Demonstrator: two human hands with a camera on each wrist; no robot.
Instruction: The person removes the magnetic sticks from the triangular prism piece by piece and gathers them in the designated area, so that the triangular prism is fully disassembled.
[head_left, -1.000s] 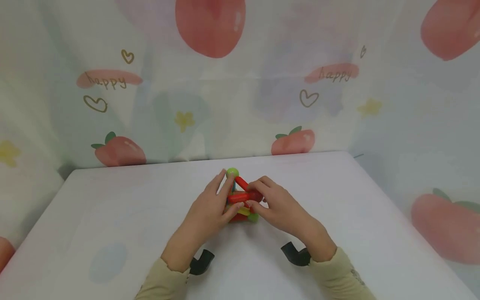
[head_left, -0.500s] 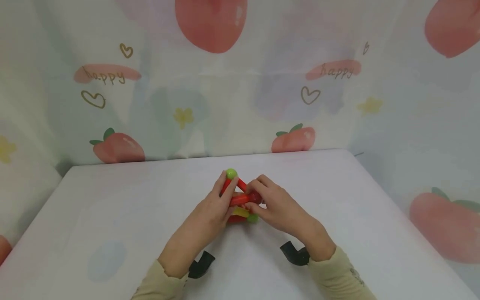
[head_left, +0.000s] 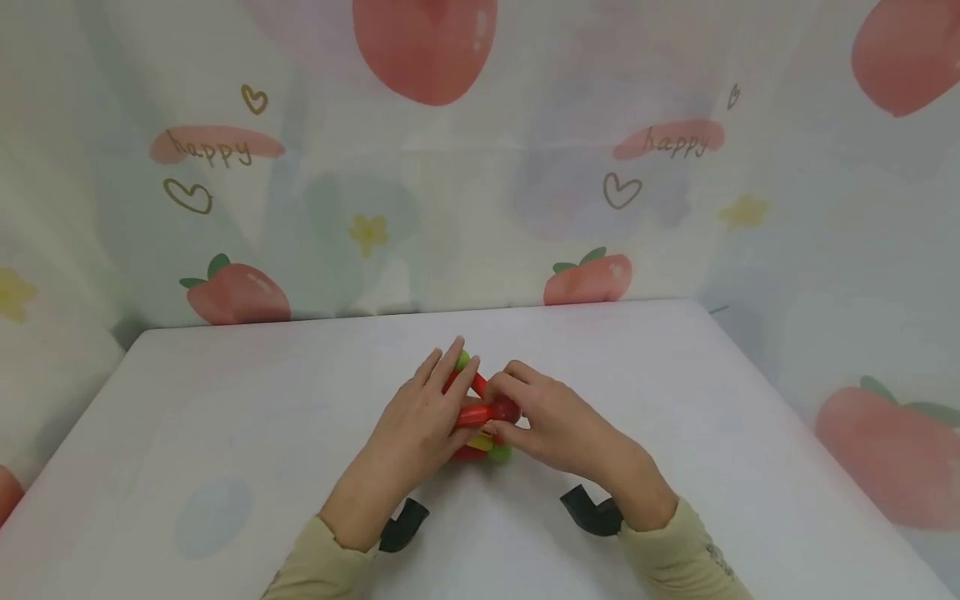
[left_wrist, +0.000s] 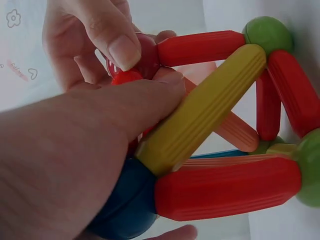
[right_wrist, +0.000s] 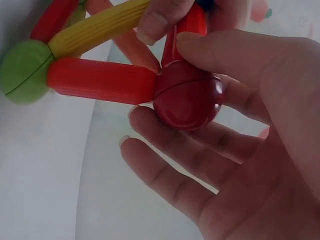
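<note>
A magnetic stick-and-ball frame (head_left: 474, 415) stands at mid-table between both hands. The left hand (head_left: 416, 421) holds its left side, with the thumb across the rods and other fingers stretched along the far side. In the left wrist view a blue ball (left_wrist: 125, 205) lies under that hand, joined to a yellow rod (left_wrist: 210, 107) and a red rod (left_wrist: 227, 187). The right hand (head_left: 558, 412) grips a dark red ball (right_wrist: 187, 97) between thumb and fingers; red rods meet it. Green balls (left_wrist: 270, 35) sit at other corners. Some joints are hidden by the hands.
The white tabletop (head_left: 247, 417) reaches back to a hanging cloth (head_left: 442, 192) printed with peaches and hearts. A black bent piece (head_left: 405, 525) shows beside the left wrist, and another black piece (head_left: 591, 510) beside the right.
The frame and the gripping right hand have come slightly nearer and lower. The left hand's fingers have spread and now cover much of the top green ball.
</note>
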